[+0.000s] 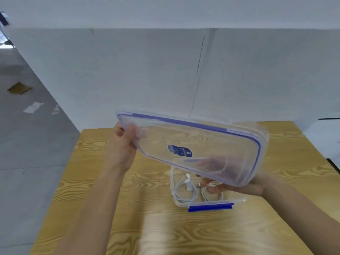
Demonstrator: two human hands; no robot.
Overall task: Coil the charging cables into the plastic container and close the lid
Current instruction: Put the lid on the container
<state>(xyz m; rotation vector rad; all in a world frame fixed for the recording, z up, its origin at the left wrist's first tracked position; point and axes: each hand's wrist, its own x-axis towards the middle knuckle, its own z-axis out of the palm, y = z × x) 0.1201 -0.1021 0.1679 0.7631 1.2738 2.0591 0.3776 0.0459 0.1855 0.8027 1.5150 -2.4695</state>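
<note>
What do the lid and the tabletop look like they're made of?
The lid looks like clear, glossy plastic: the wood grain shows through it, and a blue seal rims its edge. The tabletop shows yellowish wood grain with a sheen, perhaps varnished wood or a laminate print.

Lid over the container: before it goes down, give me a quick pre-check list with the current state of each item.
1. Both hands grip the lid: ok, left hand at its left end, right hand under its right end.
2. Cables coiled inside the container: ok for the two white coils that show; the far part is hidden by the lid.
3. Nothing hanging over the container rim: cannot tell, the lid covers much of it.
4. Lid level and aligned with the container: not ok, it is tilted and held above.
5. Blue front latch open: ok, it sticks outward.
6. Table bare around the container: ok.
</note>
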